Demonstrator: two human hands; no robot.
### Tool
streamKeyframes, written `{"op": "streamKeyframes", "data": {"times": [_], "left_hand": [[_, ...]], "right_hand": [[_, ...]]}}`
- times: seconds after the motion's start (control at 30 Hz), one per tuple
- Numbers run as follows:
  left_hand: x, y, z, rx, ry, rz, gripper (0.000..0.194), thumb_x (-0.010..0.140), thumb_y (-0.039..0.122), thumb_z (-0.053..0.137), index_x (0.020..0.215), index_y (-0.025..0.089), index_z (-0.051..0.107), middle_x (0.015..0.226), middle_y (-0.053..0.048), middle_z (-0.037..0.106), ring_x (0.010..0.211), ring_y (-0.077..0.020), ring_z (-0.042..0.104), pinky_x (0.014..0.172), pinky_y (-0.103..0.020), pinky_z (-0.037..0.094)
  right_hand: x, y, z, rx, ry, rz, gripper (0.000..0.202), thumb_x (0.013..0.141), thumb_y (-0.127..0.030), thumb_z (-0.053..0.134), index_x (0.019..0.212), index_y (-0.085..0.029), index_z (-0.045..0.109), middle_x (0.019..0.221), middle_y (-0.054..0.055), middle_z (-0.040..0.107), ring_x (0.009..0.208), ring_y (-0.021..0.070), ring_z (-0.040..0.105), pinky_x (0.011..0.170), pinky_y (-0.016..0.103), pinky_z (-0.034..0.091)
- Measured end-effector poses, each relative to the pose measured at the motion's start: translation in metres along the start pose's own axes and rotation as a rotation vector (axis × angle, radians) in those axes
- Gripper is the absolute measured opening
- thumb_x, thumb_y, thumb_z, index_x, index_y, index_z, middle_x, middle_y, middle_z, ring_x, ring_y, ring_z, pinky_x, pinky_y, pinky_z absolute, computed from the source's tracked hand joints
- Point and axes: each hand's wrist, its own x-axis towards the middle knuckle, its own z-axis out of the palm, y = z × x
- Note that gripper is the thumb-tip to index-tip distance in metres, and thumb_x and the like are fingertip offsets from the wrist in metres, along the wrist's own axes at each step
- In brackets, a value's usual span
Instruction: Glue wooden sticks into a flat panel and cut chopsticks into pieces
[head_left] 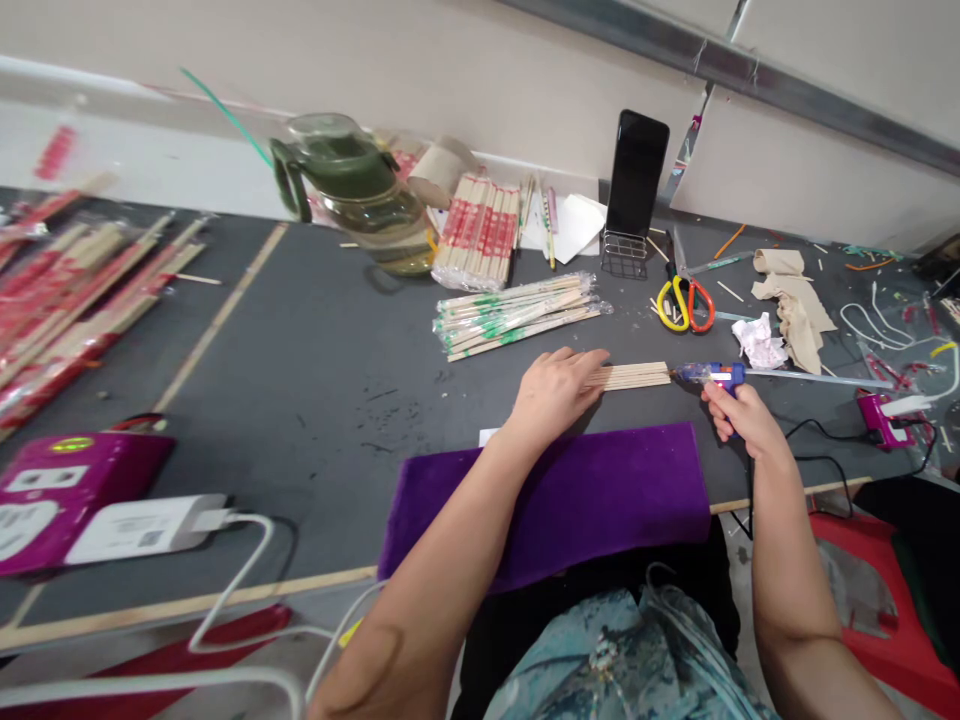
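My left hand [556, 390] lies over a flat row of bare wooden chopsticks [636, 376], holding them together side by side on the dark table. Their left part is hidden under the hand. In my right hand [742, 415] is a blue hot glue gun [724, 376], gripped by its handle. Its nozzle points left, at the right ends of the chopsticks; whether it touches them I cannot tell. A clear glue stick [817, 379] extends from the gun's back. A purple cloth [615, 500] lies along the table's front edge, below both hands.
Wrapped chopsticks [517, 312], a red-printed pack [480, 232] and a glass jug [367, 200] stand behind. Scissors [685, 304], a phone [637, 175] on a wire stand and crumpled paper [759, 341] are farther right. Purple power blocks [885, 420] with cables flank the workspace.
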Motion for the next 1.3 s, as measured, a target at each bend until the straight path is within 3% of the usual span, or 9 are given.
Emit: {"op": "streamKeyframes", "data": {"times": [0.8,0.93,1.07,1.3], "left_hand": [[0.001,-0.001,0.002,-0.017,0.019,0.007,0.037,0.092,0.024,0.062,0.129,0.022,0.063,0.115,-0.008,0.077,0.104,-0.0294,0.066,0.086,-0.04,0.049],[0.001,-0.001,0.001,-0.016,0.018,0.007,0.036,0.092,0.023,0.061,0.128,0.022,0.062,0.112,-0.007,0.078,0.103,-0.0289,0.065,0.086,-0.039,0.049],[0.001,-0.001,0.001,-0.016,0.027,0.012,0.037,0.093,0.025,0.061,0.129,0.021,0.061,0.112,-0.007,0.077,0.108,-0.0303,0.063,0.087,-0.04,0.049],[0.001,-0.006,0.007,-0.099,0.035,0.012,0.054,0.09,0.024,0.061,0.141,0.018,0.046,0.115,-0.008,0.075,0.106,-0.0285,0.065,0.093,-0.04,0.05]], "right_hand": [[-0.001,0.002,-0.006,0.035,0.022,-0.002,0.055,0.076,-0.069,0.076,0.082,-0.016,0.061,0.053,-0.011,0.042,0.036,0.0038,0.036,0.033,0.018,0.038],[-0.002,-0.001,-0.005,0.09,0.035,-0.019,0.053,0.076,-0.067,0.078,0.083,-0.016,0.063,0.054,-0.009,0.048,0.036,0.0033,0.037,0.033,0.018,0.038],[-0.003,-0.009,0.006,0.154,-0.008,-0.033,0.055,0.074,-0.068,0.078,0.084,-0.016,0.064,0.061,-0.004,0.061,0.034,0.0025,0.036,0.032,0.019,0.038],[0.008,-0.021,0.053,0.044,-0.179,-0.058,0.051,0.079,-0.066,0.073,0.079,-0.016,0.063,0.063,-0.001,0.065,0.034,0.0043,0.042,0.033,0.019,0.04]]}}
